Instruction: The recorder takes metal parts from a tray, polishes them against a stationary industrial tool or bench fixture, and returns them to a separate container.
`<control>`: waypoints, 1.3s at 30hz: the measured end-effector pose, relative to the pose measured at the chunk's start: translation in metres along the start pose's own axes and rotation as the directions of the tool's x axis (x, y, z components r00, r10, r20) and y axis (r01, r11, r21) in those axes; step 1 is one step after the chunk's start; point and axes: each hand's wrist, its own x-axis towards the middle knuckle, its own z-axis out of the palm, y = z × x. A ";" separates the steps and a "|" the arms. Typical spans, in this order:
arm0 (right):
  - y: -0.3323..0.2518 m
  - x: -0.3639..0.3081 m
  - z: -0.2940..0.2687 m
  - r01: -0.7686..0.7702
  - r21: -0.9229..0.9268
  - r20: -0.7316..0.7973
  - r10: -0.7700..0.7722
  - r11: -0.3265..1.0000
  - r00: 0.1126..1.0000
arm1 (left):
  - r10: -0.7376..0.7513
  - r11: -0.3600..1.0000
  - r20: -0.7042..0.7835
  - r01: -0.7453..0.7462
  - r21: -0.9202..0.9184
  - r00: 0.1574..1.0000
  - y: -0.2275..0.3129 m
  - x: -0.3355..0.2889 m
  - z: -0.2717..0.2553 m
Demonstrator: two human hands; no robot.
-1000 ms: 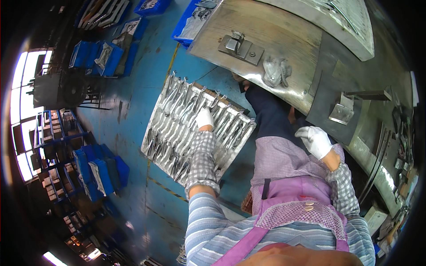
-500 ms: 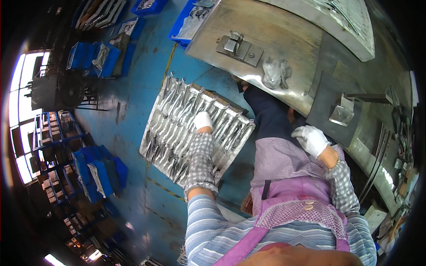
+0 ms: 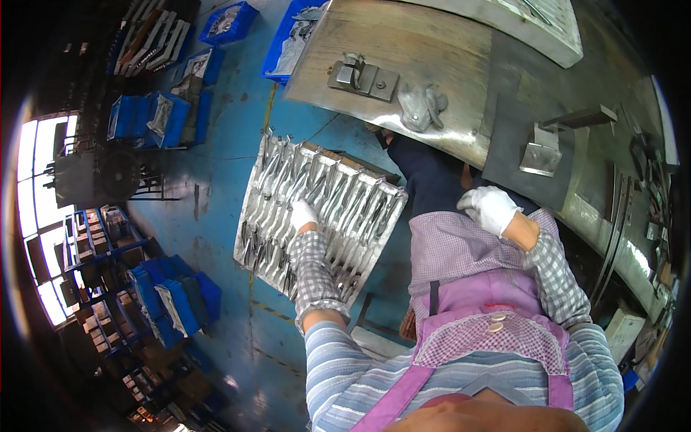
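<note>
My left hand (image 3: 304,214), in a white glove, is over a pale tray (image 3: 247,189) filled with rows of slender, curved, shiny metal pieces (image 3: 338,198). Its fingers are drawn together among the pieces, and its fingertips are too small and covered to show what they hold. My right hand (image 3: 492,210), also white-gloved, hovers at or rests on my lap over the checked apron (image 3: 450,245). Loosely bent, its fingers stand a little apart with nothing visible in them.
At the front right a metal-topped workbench (image 3: 461,79) carries a clamp-like steel fixture (image 3: 363,78), a crumpled grey glove (image 3: 422,108) and an angled metal bracket (image 3: 541,155). A white tray (image 3: 533,39) sits at its far side. Blue bins (image 3: 169,119) stand on the blue floor at left.
My left hand has shifted left and slightly toward me over the rows of metal pieces. My right hand has lifted a little and drawn leftward. The whole view has turned slightly.
</note>
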 end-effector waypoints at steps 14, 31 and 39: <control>0.021 -0.050 0.000 0.057 0.431 -0.276 0.071 0.901 0.958 | 0.704 0.247 0.166 -0.019 -0.969 0.690 0.309 -0.241 -0.211; 0.097 -0.074 -0.120 -0.201 0.381 -0.604 0.407 0.903 0.686 | 0.412 0.113 -0.153 -0.216 -0.970 0.898 0.448 -0.219 -0.279; 0.136 -0.110 -0.093 0.116 0.501 -0.716 0.336 0.858 0.612 | 0.389 0.322 -0.169 -0.305 -0.896 0.906 0.464 -0.231 -0.276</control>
